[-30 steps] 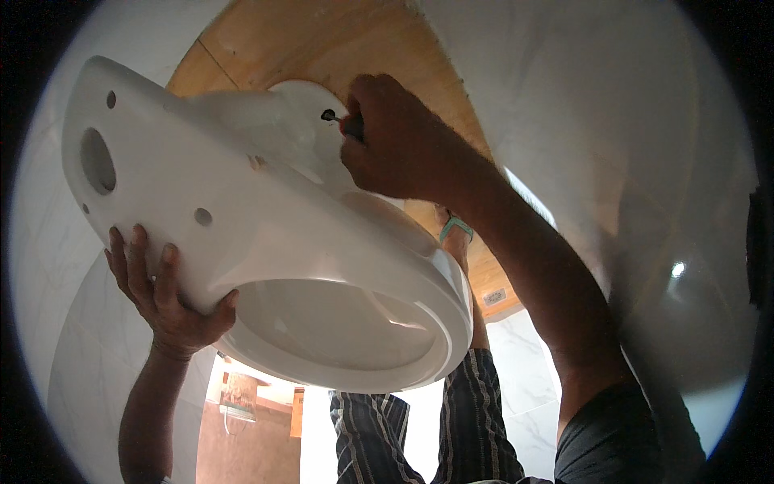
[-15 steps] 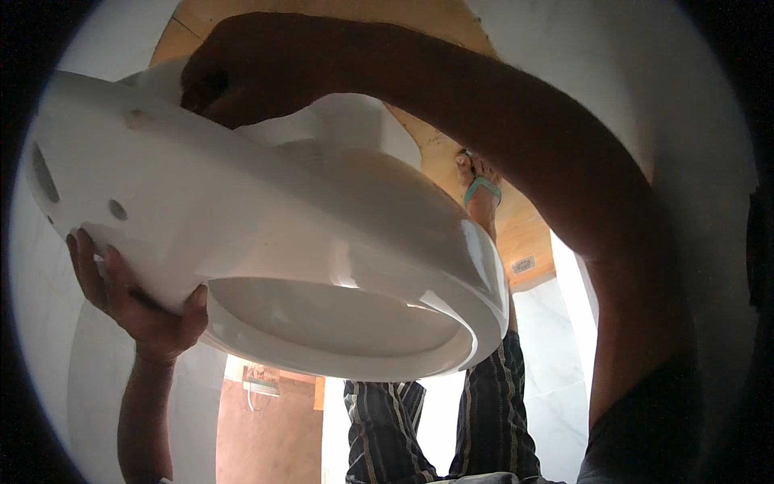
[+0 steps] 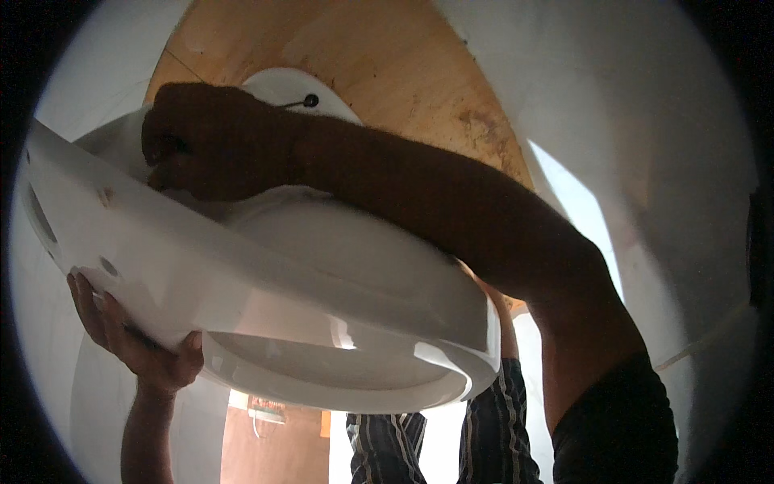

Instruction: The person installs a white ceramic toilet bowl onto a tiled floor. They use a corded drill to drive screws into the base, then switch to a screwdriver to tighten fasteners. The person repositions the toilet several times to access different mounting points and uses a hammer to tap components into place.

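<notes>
A white ceramic washbasin (image 3: 266,290) is held tilted before me, its oval bowl opening low and its holed end to the left. My left hand (image 3: 149,343) grips its lower left edge, the thumb by the bowl opening and the fingers near a round hole. Above the basin's far side, my right hand (image 3: 214,141) is closed with curled fingers; whatever is in them, if anything, is hidden. Beyond my right wrist shows a white rounded piece (image 3: 294,81) with a thin rod ending in a black round tip (image 3: 310,100).
A tan, stained floor (image 3: 403,56) lies beyond the basin. Pale walls (image 3: 597,89) stand close on both sides. My legs in striped trousers (image 3: 387,452) are below the basin. A pinkish surface (image 3: 274,452) is at the lower left.
The basin and my left hand have come lower in the view. My right hand has shifted down and left. The black-tipped rod has come into sight, and my sandalled foot is now hidden.
</notes>
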`<state>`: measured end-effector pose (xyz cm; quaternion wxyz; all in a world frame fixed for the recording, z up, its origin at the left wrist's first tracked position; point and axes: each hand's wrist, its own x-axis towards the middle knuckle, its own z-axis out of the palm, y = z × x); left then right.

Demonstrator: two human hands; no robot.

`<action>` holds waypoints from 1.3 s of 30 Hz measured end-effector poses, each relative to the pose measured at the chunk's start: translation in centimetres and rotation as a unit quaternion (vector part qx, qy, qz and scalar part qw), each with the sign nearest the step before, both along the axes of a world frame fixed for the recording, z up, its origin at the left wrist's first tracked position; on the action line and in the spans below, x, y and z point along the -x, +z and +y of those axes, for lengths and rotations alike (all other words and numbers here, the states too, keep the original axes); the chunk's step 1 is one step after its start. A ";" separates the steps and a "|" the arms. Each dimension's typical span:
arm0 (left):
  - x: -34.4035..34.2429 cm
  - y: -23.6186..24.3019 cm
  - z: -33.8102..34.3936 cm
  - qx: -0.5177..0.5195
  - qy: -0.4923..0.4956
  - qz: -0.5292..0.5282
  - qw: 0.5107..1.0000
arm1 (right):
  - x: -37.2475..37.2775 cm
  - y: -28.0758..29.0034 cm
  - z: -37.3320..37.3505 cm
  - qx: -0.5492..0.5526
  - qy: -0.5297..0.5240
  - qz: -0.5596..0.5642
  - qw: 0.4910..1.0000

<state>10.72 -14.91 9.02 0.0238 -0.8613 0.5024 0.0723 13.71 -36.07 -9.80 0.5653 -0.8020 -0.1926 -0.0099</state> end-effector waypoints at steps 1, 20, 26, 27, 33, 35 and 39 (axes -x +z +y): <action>-0.1 0.2 0.2 -0.024 -0.006 -0.008 1.000 | -0.4 0.1 0.4 0.001 0.020 0.017 1.000; -0.2 -0.7 1.4 0.022 0.030 0.007 0.999 | 1.9 3.4 -1.7 -0.090 -0.047 0.097 0.990; 0.3 -0.7 0.6 0.013 0.028 0.011 0.999 | 1.1 4.4 -1.2 -0.053 -0.074 0.162 0.983; 0.1 -0.8 0.4 0.019 0.021 0.010 1.000 | 0.8 5.0 -1.6 -0.050 -0.078 0.174 0.980; -0.1 -0.8 0.6 0.002 -0.023 -0.001 1.000 | -0.1 2.3 -1.1 -0.107 -0.046 0.178 0.977; 0.3 -0.9 0.5 0.009 -0.003 -0.006 1.000 | -0.6 3.5 -1.7 -0.058 -0.003 0.177 0.982; 0.0 -1.5 -0.7 0.038 0.003 0.018 0.999 | -2.6 0.7 -1.9 -0.030 0.116 0.131 0.984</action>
